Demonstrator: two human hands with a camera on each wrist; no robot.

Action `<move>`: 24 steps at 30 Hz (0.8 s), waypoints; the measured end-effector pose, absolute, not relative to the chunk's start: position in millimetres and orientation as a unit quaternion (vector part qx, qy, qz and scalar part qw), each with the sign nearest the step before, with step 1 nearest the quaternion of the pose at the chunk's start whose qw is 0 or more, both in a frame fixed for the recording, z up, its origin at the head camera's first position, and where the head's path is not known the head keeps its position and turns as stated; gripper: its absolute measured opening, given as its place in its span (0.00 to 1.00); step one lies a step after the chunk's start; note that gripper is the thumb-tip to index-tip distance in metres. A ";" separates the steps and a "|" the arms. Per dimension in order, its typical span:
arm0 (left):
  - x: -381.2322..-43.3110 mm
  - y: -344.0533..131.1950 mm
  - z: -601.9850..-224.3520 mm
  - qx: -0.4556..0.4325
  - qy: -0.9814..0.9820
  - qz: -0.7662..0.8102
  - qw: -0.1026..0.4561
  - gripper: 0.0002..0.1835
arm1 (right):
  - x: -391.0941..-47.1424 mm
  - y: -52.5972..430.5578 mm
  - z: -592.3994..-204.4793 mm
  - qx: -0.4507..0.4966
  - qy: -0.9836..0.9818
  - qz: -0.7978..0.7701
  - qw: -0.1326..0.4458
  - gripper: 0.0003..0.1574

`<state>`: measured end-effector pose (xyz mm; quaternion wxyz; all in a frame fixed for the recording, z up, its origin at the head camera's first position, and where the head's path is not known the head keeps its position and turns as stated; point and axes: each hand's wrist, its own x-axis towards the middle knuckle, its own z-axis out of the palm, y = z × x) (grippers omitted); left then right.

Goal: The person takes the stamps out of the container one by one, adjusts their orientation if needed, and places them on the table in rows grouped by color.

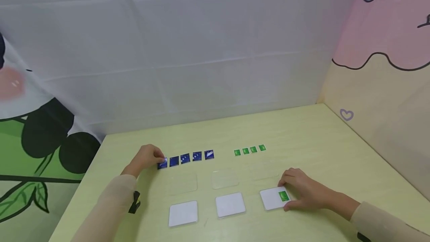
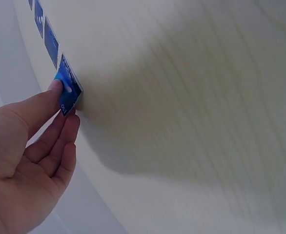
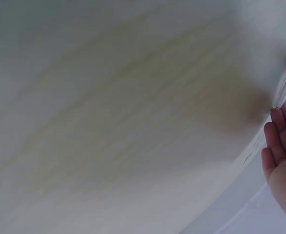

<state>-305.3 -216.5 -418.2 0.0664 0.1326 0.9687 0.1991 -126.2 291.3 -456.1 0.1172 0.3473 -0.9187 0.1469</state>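
Observation:
My left hand (image 1: 146,157) is at the left end of the row of blue cards. Its thumb and fingers pinch a small dark blue picture card (image 2: 71,88), which is tilted up from the table in the left wrist view. On the right, my right hand (image 1: 306,190) grips a white rectangular card (image 1: 270,198) by its right-hand side, thumb at the near corner and fingers at the far one. A small green card (image 1: 283,196) lies on that white card's right part. The right wrist view catches only the fingertips at a thin edge.
Several blue cards (image 1: 197,156) and several small green cards (image 1: 246,151) form a row farther back. Two more white cards (image 1: 183,213) lie nearer me. Faint clear plastic rectangles (image 1: 225,179) sit between the rows. Cloth walls border the pale yellow table (image 1: 295,133).

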 end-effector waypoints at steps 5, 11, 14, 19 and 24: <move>-305.0 -214.2 -417.4 0.133 0.972 0.182 0.061 0.06 | -126.1 291.5 -455.7 0.348 -0.918 0.146 0.120 0.32; -302.0 -213.5 -416.6 0.132 0.974 0.172 0.062 0.05 | -126.2 292.2 -456.0 0.351 -0.916 0.151 0.121 0.32; -300.2 -212.6 -415.6 0.129 0.975 0.171 0.056 0.06 | -126.2 292.5 -455.8 0.356 -0.914 0.153 0.124 0.32; -297.7 -213.6 -414.7 0.132 0.975 0.174 0.050 0.06 | -126.0 292.9 -455.8 0.357 -0.913 0.154 0.126 0.32; -293.6 -213.1 -413.1 0.130 0.974 0.177 0.051 0.07 | -126.0 293.3 -456.9 0.356 -0.913 0.155 0.126 0.32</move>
